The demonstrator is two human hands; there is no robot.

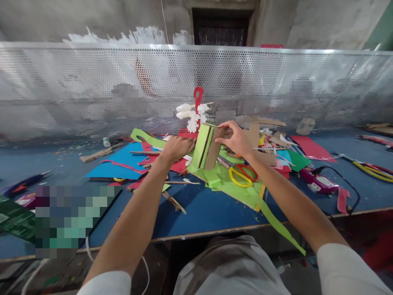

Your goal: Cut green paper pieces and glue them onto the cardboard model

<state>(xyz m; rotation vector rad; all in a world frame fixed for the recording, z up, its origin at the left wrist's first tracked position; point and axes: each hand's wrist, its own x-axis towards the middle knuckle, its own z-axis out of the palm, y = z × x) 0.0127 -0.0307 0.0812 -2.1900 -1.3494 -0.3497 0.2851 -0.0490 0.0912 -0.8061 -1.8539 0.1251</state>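
A small cardboard box [211, 151], partly faced with light green paper, stands slightly tilted between my hands. My left hand [178, 148] has curled fingers against its left side. My right hand [235, 137] grips the upper right edge of the box, thumb and fingers closed on it. Behind the box rises a red curled paper strip [198, 95] beside white flower-like pieces [193, 123]; whether they join the box cannot be made out. Scissors with red and yellow handles [240, 177] lie just right of the box, on green paper [245, 194].
Blue card [118, 162] and red scraps lie to the left. On the right are a purple corded device [321, 180], red card [311, 146] and yellow-and-red handled scissors [371, 168]. A perforated metal screen [245, 82] runs behind the blue table [190, 221]. A green paper strip [285, 229] overhangs the front edge.
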